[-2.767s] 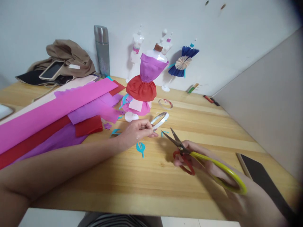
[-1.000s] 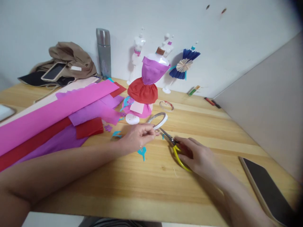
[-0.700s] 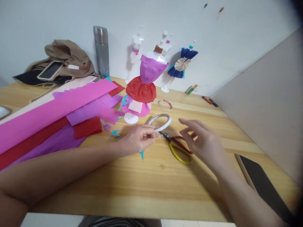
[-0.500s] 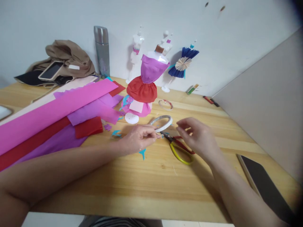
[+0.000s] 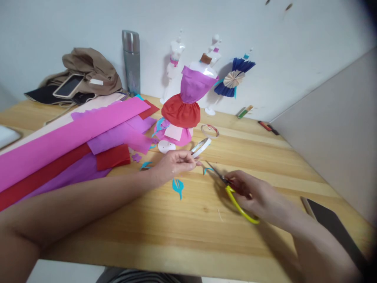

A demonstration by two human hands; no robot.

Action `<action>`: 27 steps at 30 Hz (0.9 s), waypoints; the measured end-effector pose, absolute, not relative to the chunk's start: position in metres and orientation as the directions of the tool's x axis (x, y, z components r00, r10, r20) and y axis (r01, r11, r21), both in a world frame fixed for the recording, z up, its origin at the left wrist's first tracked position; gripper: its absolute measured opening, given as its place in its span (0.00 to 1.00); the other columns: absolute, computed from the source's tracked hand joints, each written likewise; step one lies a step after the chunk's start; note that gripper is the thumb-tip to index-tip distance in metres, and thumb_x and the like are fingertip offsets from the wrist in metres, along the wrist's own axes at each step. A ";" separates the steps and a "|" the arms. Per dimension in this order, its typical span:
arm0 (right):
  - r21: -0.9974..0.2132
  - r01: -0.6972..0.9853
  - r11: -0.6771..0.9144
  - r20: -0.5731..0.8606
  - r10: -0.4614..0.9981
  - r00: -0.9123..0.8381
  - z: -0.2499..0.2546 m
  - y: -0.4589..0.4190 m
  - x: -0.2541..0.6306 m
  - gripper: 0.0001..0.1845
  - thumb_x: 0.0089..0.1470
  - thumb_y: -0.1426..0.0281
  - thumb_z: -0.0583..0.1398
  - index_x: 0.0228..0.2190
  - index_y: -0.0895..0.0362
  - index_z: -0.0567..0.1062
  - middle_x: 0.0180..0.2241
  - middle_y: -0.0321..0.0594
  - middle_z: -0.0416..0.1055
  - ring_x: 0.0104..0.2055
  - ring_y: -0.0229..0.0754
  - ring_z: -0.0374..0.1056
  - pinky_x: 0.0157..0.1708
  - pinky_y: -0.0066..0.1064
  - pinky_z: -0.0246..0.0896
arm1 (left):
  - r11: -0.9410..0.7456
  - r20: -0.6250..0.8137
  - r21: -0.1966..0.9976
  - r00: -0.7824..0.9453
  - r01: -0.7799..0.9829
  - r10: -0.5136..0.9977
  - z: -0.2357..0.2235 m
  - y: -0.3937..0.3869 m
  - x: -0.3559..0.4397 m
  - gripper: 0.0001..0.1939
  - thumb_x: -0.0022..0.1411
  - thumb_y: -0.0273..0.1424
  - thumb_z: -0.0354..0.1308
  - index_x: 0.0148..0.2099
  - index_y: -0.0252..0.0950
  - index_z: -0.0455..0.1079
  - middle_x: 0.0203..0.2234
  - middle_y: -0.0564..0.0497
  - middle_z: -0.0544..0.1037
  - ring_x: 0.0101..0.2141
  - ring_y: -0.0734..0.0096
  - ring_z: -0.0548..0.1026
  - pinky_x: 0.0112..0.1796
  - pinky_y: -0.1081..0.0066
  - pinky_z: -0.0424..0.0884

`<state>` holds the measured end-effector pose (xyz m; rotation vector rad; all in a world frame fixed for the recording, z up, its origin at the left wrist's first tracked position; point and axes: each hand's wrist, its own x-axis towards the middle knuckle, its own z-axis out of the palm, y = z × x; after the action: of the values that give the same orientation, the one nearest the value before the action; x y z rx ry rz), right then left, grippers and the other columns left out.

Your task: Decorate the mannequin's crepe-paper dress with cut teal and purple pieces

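Note:
My left hand is closed in a pinch at the near edge of a narrow roll of white tape, which tilts up beside the fingertips. A small bit that I cannot make out sticks out at the fingertips. My right hand grips scissors with yellow and red handles, their blades pointing toward the tape roll. Blue paper cutouts lie on the table below the left hand. Behind the hands stands a dress form in a purple top and red gathered skirt.
Pink, purple and red crepe paper covers the left side of the wooden table. A thermos and brown cloth are at the back. More small dress forms stand by the wall. A phone lies at the right.
My right hand has taken hold of the scissors and lifted them off the table, drawing them a little right and nearer me. The tape roll at my left hand has tilted more upright.

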<state>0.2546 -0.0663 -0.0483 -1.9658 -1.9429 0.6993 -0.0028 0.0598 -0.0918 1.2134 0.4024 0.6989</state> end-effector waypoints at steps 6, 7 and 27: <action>-0.912 0.408 -0.036 -0.055 0.998 -0.035 -0.060 -0.093 0.293 0.24 0.54 0.51 0.71 0.49 0.47 0.80 0.41 0.48 0.81 0.41 0.50 0.80 0.37 0.36 0.78 | 0.221 0.068 0.928 0.721 -0.299 0.690 -0.093 0.060 -0.001 0.18 0.52 0.39 0.76 0.30 0.35 0.71 0.34 0.48 0.82 0.51 0.57 0.82 0.58 0.58 0.68; -0.923 0.381 -0.053 -0.077 0.996 -0.049 -0.062 -0.094 0.295 0.29 0.52 0.50 0.72 0.53 0.47 0.79 0.42 0.48 0.81 0.42 0.50 0.80 0.37 0.36 0.78 | 0.223 0.066 0.928 0.719 -0.300 0.692 -0.093 0.060 -0.001 0.18 0.52 0.39 0.76 0.30 0.35 0.72 0.34 0.48 0.82 0.51 0.58 0.82 0.58 0.58 0.69; -0.733 0.654 0.186 0.124 0.982 -0.141 -0.056 -0.064 0.223 0.22 0.53 0.50 0.70 0.42 0.52 0.81 0.28 0.37 0.69 0.26 0.40 0.63 0.25 0.32 0.61 | 0.176 0.114 0.940 0.756 -0.292 0.644 -0.096 0.062 0.000 0.16 0.52 0.39 0.76 0.31 0.34 0.76 0.40 0.45 0.84 0.48 0.59 0.80 0.58 0.56 0.69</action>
<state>0.2230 -0.0639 -0.0565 -1.5321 -1.8694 0.7072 0.0003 0.0618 -0.0959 1.2262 0.3432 0.6815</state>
